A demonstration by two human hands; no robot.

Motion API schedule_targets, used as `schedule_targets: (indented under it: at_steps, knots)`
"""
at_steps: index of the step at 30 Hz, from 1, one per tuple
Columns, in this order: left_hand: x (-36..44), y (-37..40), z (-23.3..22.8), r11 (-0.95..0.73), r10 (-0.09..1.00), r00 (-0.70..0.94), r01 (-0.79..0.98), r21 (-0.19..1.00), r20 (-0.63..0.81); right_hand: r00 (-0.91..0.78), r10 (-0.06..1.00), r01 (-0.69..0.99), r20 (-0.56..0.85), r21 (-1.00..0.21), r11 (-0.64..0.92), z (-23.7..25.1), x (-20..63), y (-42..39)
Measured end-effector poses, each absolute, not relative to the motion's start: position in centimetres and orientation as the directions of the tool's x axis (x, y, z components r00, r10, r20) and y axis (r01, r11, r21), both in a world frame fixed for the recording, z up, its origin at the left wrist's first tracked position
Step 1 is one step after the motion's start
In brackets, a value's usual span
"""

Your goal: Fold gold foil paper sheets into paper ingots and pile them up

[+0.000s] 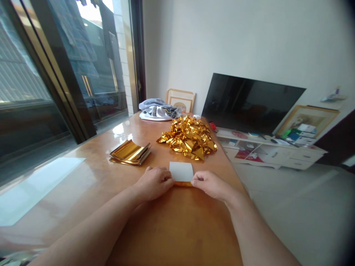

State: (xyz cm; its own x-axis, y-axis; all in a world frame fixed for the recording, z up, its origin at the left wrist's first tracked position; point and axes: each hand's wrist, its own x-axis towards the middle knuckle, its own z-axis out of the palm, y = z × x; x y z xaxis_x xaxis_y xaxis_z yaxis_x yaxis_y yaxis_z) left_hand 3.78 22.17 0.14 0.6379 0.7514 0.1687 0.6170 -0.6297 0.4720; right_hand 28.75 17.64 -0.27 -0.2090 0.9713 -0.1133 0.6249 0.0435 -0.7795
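Note:
A sheet of gold foil paper [181, 171] lies on the wooden table with its pale back facing up. Its near edge is turned over, so a narrow gold strip shows there. My left hand [157, 181] pinches the left end of that edge, fingers curled. At the right end, my right hand [208, 184] grips the same edge between thumb and fingers. Beyond my left hand rests a stack of gold foil sheets [130, 152], slightly curled. A heap of folded gold foil pieces [190, 136] is piled just past the sheet.
Folded clothes [158, 109] sit at the table's [177, 229] far end, near a leaning picture frame [181, 99]. A television [249, 103] stands on a low white cabinet [277, 153] to the right. Glass sliding doors [74, 74] are on the left.

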Motion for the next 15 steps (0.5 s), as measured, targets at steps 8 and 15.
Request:
schedule_targets:
  at_steps: [8,15]
  knots:
    - [4.01,22.22,-0.19,-0.591,0.788,0.602,0.679,0.436,0.130,-0.216,0.972,0.618,-0.091,-0.783,0.064,-0.46,28.90,17.71]
    - [3.99,22.36,-0.22,-0.575,0.797,0.597,0.700,0.423,0.096,-0.215,0.968,0.663,-0.127,-0.747,0.049,-0.33,28.94,17.75]
